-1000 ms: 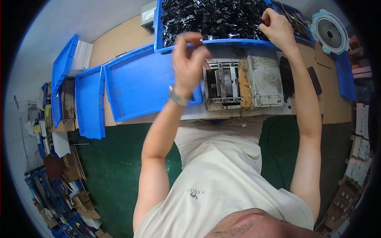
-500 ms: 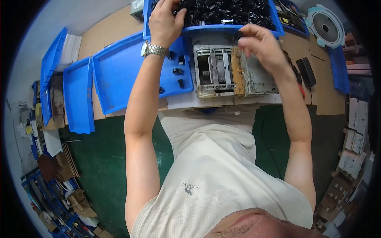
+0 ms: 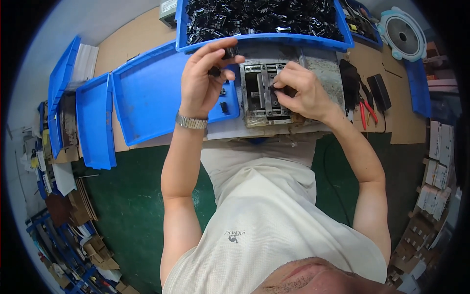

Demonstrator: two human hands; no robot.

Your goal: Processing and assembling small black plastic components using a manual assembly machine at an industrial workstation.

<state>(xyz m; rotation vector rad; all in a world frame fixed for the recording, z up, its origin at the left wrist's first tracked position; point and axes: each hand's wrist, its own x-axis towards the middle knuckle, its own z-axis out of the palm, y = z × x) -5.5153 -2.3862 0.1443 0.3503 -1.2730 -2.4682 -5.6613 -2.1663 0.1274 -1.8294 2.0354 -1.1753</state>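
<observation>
My left hand (image 3: 198, 85) is raised over the right end of a flat blue tray (image 3: 156, 93). Its fingers curl round small black components (image 3: 230, 52), and more of them show dark near the palm. A metal fixture (image 3: 267, 98) with parallel bars and bolts sits in front of me. Over its right side, my right hand (image 3: 309, 93) pinches a small black component (image 3: 288, 90), mostly hidden by the fingers, against the bars. A few similar black parts (image 3: 223, 107) lie in the flat tray beside the left wrist.
Behind the fixture stands a deep blue bin (image 3: 264, 43) heaped with black components. Red-handled pliers (image 3: 368, 113) and a black adapter (image 3: 379, 92) lie to the right. A round fan (image 3: 402, 36) stands at the far right; another blue tray (image 3: 95, 122) is at the left.
My left hand has come out of the deep bin towards me with black components in it. My right hand has moved down and left onto the fixture.
</observation>
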